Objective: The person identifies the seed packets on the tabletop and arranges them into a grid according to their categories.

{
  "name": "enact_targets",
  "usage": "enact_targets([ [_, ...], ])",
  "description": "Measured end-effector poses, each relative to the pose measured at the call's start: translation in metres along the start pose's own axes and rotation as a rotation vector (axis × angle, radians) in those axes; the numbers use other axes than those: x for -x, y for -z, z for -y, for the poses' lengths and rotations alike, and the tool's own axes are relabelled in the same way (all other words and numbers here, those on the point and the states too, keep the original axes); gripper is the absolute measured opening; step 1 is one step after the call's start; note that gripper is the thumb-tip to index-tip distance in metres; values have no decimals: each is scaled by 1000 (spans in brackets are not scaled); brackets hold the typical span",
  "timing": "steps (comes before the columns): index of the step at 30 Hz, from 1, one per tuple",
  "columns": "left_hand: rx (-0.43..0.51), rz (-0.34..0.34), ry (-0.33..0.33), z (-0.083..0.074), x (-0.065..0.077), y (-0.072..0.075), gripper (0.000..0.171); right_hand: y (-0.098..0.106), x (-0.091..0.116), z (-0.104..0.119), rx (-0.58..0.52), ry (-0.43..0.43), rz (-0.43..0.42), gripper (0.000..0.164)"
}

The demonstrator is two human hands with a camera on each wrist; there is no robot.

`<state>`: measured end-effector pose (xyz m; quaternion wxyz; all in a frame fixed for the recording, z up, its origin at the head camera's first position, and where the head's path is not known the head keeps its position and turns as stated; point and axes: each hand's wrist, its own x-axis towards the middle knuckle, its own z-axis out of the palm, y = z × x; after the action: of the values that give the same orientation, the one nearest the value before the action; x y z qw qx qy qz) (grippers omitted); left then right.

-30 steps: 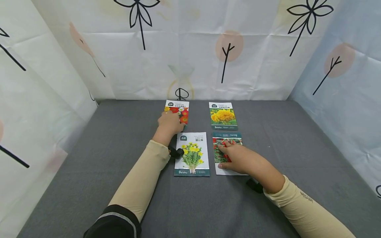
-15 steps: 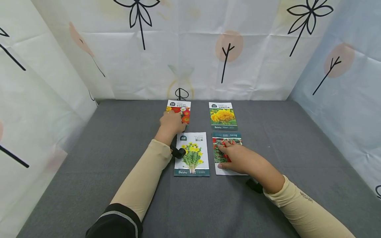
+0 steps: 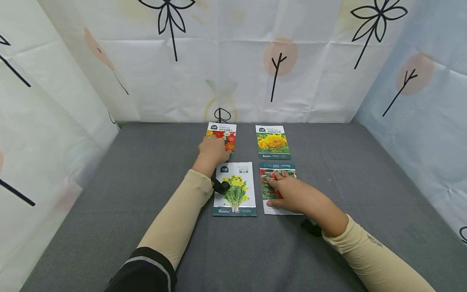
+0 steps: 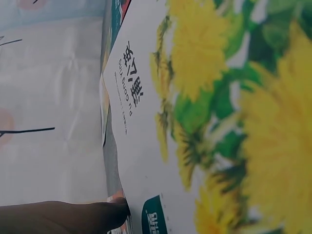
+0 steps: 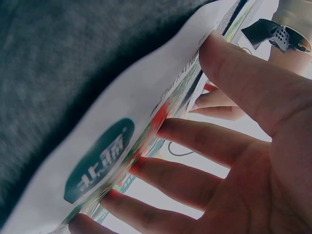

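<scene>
In the head view my left hand point(image 3: 211, 152) presses on a seed packet with red and orange flowers point(image 3: 230, 142), its thumb at the packet's right edge. My right hand point(image 3: 297, 195) rests with spread fingers on a packet picturing red peppers point(image 3: 268, 190), which lies upside down. The right wrist view shows those fingertips point(image 5: 168, 126) touching the printed face. Between the two hands lies a white packet with yellow dandelions point(image 3: 235, 192); it fills much of the left wrist view, with the left thumb point(image 4: 109, 214) at its lower left.
A packet with a yellow sunflower-like bloom point(image 3: 273, 142) lies at the back right, above the pepper packet. Grey cloth point(image 3: 346, 182) covers the table. White printed curtains point(image 3: 240, 81) stand along the back and sides. Both wrists wear small black cameras point(image 3: 220, 186).
My left hand has slid a little to the right, and the red flower packet has shifted right with it. The right hand and the other packets have stayed in place.
</scene>
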<state>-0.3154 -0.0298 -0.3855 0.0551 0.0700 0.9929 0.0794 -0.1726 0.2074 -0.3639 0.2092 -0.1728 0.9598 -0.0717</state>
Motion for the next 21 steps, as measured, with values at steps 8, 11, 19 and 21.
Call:
enact_targets([
  [8, -21, 18, -9, -4, -1, 0, 52, 1, 0, 1, -3, -11, 0, 81],
  [11, -28, 19, -17, -6, -2, -1, 53, 1, 0, 1, 3, -13, 4, 82],
  [19, -37, 12, -24, -10, -5, -3, 53, 1, 0, 1, -2, -8, -1, 82],
  [21, -35, 12, -28, -11, -5, -3, 52, 1, 0, 1, -5, -11, 2, 82],
])
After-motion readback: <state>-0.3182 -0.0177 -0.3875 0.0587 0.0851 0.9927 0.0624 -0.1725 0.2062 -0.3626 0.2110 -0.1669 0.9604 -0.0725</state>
